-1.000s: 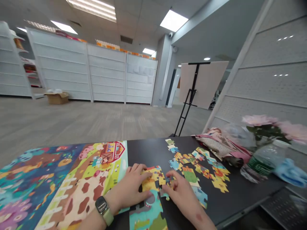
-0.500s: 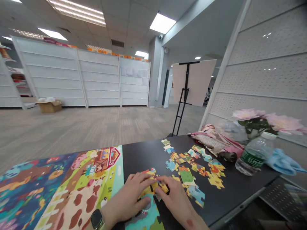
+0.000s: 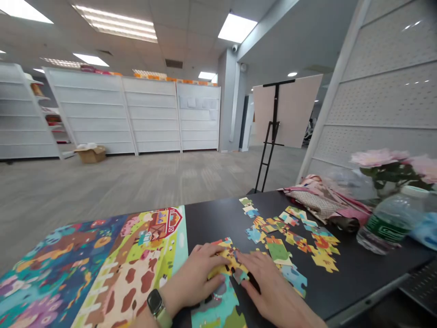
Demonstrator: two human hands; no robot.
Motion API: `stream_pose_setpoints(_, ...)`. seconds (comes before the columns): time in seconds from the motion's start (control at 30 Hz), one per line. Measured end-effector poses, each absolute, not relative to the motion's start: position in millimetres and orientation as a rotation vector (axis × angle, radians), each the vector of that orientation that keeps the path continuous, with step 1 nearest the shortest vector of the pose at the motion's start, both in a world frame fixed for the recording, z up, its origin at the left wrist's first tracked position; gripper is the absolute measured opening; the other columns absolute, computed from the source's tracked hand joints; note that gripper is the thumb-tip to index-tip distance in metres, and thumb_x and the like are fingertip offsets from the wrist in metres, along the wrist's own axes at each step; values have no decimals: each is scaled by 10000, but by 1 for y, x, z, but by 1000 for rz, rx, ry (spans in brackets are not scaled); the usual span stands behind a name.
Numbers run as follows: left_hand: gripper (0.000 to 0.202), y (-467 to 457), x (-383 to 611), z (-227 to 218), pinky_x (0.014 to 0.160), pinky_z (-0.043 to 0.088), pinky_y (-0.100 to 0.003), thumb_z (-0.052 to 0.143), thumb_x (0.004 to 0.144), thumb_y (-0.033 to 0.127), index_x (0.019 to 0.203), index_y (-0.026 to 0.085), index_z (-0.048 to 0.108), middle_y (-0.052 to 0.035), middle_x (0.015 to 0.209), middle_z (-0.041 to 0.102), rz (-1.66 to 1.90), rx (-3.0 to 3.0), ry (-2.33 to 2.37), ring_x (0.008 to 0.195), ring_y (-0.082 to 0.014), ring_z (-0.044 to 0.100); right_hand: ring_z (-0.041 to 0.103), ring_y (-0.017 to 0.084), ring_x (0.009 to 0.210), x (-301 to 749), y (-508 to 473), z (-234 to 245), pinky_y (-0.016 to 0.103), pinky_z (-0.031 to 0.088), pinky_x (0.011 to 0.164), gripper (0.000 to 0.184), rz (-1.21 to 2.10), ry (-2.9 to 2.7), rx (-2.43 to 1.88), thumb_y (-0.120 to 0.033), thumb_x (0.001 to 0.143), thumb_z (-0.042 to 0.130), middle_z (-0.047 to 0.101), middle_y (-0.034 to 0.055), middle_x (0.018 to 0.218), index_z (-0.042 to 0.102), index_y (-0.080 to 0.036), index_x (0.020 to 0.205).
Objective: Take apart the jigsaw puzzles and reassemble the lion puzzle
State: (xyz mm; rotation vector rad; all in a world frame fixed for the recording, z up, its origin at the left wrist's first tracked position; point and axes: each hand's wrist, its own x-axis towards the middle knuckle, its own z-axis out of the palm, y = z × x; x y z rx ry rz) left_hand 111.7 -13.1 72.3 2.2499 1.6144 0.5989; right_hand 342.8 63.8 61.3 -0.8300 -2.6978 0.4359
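Observation:
A partly joined jigsaw puzzle (image 3: 218,307) with a teal and green lower part lies on the black table before me. My left hand (image 3: 200,275), with a watch on its wrist, rests on its left side, fingers stretched over yellow pieces and thumb apart. From the right, my right hand (image 3: 268,284) reaches in, its fingertips touching the joined yellow pieces (image 3: 232,258). Between its thumb and forefinger, which stand apart, a greyish-teal puzzle piece (image 3: 240,275) shows at the puzzle's edge. My fingers cover part of the joined area.
Loose puzzle pieces (image 3: 278,250) spread to the right. A picture sheet (image 3: 136,269) with a cow and sea animals lies left. Along the right side are a water bottle (image 3: 389,223), a pink patterned cloth (image 3: 321,200) and pink flowers (image 3: 378,157). An easel (image 3: 273,123) stands behind the table.
The view has swung slightly left, so everything sits farther right. My right thumb and forefinger have moved apart, baring more of the greyish-teal piece. My left hand stays on the puzzle.

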Motion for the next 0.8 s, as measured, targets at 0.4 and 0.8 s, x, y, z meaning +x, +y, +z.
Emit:
stream_pose_setpoints(0.4,410,-12,110,65,1067,356,-418,699,886,218,1255,363,591,27,1397,555,675,2217,1620,1250,-243,500,546,296,1266,345,68,57,521,423,1113,386,372,-2722,-842,-365,962,562,639,76,1352,631,-274,1331)
stream_pose_setpoints(0.8,319,-15,114,70,1054,390,-443,577,908,177,1167,348,650,14,1459,502,560,2304,1657,1272,-274,486,479,274,1359,392,117,74,462,370,1145,463,220,-2540,-976,-407,994,419,548,125,1456,578,-213,1384)
